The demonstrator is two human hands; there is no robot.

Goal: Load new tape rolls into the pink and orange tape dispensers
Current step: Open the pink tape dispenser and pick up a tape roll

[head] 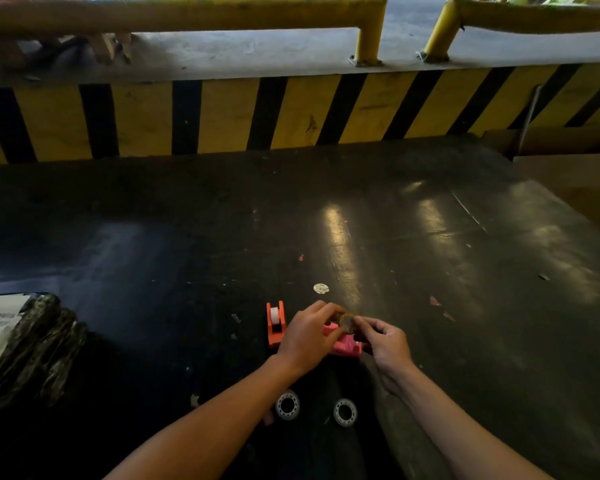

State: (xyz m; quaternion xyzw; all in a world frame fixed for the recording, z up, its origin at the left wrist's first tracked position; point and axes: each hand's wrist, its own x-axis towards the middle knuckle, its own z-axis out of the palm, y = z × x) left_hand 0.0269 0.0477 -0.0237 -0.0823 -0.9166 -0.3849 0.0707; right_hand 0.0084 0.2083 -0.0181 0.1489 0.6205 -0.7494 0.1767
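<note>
On the dark scuffed tabletop (430, 237), a black plastic-wrapped parcel with a white label (25, 341) lies at nine o'clock. The orange plastic tape dispenser (275, 323), a white roll in it, stands just left of the left hand (309, 336). Both hands pinch one small brownish tape roll (347, 322) above the pink plastic tape dispenser (345, 346); the right hand (387, 344) grips at three o'clock. Two clear tape rolls (287, 405) lie at six o'clock.

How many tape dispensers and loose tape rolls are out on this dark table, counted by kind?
Tape dispensers: 2, the orange dispenser and the pink dispenser.
Loose tape rolls: 3, the left roll, the right roll and the held roll.
Total: 5
</note>
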